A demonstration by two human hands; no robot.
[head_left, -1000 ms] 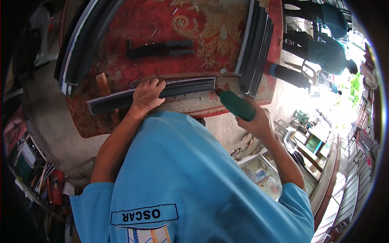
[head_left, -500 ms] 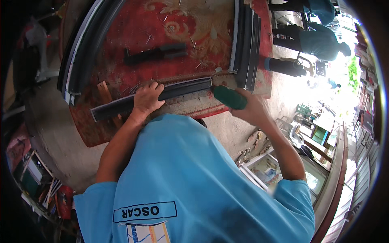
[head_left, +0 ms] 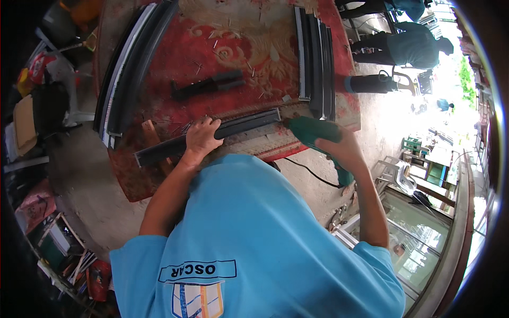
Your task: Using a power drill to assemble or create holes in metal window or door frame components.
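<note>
A dark grey metal profile (head_left: 249,123) lies slantwise along the near edge of the table. My left hand (head_left: 203,137) is closed around its middle, fingers over the far side. In my right hand (head_left: 345,151) is a green power drill (head_left: 314,130), held by its handle, with a black cord (head_left: 313,174) hanging below the table edge. The drill's front end is just beside the profile's right end; whether its tip touches the profile I cannot tell. A strip of brown wood (head_left: 150,133) sits under the profile's left part.
Long dark profiles lie at the table's left (head_left: 140,69) and right (head_left: 316,63). A black tool-like object (head_left: 209,86) and scattered screws or nails rest on the red patterned cover (head_left: 175,47). Framed glass panels (head_left: 413,233) stand at the lower right. A person (head_left: 413,45) stands beyond.
The drill has swung round in my right hand, so its body, handle and cord now show. Its front end is slightly farther from the profile's end. My left hand keeps its hold.
</note>
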